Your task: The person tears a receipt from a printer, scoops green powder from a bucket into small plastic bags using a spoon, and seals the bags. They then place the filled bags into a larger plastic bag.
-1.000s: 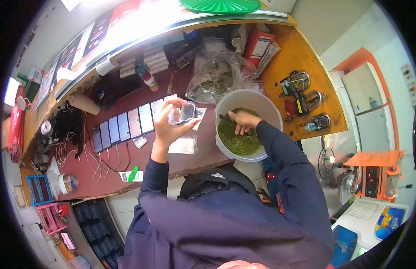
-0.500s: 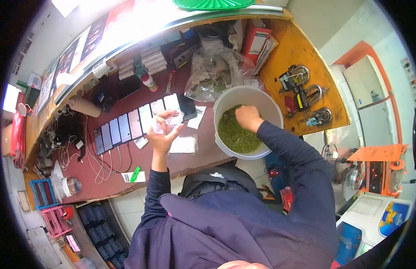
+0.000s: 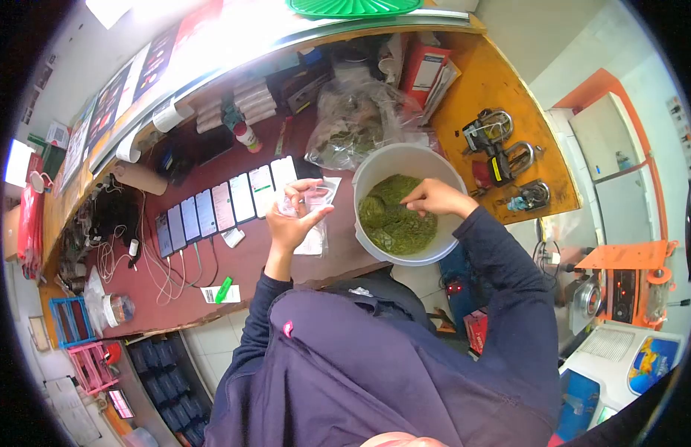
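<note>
A white bucket [image 3: 369, 165] holds a loose green, leafy material [image 3: 406, 232]. Over its right side is my right hand [image 3: 440, 200], fingers pinched on the handle of a spoon whose bowl lies in the green material. Left of the bucket, my left hand [image 3: 292, 223] holds a small clear plastic bag [image 3: 317, 196] between thumb and fingers. Behind that hand, a row of several phones [image 3: 223, 205] lies on the dark red desk [image 3: 274, 279]. A clear plastic packet [image 3: 312, 242] lies partly behind the hand.
A large clear bag [image 3: 353, 127] with green contents sits behind the bucket. Padlocks [image 3: 502, 165] and a red binder [image 3: 426, 71] stand at the right. A pink-capped bottle [image 3: 248, 138], white cables [image 3: 163, 279] and a green marker [image 3: 224, 290] are on the left.
My right hand has moved right, and the spoon now shows in the green material. My left hand has shifted right with the small bag, toward the bucket.
</note>
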A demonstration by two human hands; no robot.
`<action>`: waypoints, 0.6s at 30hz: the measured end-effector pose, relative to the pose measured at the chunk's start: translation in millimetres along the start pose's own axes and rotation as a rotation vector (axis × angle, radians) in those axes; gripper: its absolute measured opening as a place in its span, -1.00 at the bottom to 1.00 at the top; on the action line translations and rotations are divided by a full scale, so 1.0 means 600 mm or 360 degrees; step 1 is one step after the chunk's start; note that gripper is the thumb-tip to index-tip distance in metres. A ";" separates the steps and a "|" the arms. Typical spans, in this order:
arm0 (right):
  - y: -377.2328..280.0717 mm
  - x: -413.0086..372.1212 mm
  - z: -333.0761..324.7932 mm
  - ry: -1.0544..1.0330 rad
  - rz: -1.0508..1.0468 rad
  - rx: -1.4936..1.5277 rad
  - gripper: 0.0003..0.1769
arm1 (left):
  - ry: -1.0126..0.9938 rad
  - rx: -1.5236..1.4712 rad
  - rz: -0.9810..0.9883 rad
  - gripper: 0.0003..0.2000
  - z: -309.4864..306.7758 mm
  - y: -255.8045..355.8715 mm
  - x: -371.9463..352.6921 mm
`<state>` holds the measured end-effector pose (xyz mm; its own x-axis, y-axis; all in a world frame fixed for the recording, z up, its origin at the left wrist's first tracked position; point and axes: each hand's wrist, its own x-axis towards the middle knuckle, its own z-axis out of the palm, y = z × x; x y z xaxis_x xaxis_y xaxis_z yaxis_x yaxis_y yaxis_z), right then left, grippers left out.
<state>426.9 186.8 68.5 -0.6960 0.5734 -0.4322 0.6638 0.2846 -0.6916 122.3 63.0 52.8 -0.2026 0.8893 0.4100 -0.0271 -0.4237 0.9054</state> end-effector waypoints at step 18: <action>-0.101 -0.180 -0.086 0.0856 -0.0233 -0.0703 -0.74 | -0.0472 0.0243 0.0118 -0.51 0.199 -0.029 0.058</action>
<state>476.0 147.1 187.2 -0.6308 0.7726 0.0716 0.7017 0.6074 -0.3723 232.4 122.1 64.3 0.0954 0.8779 0.4692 0.1283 -0.4783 0.8688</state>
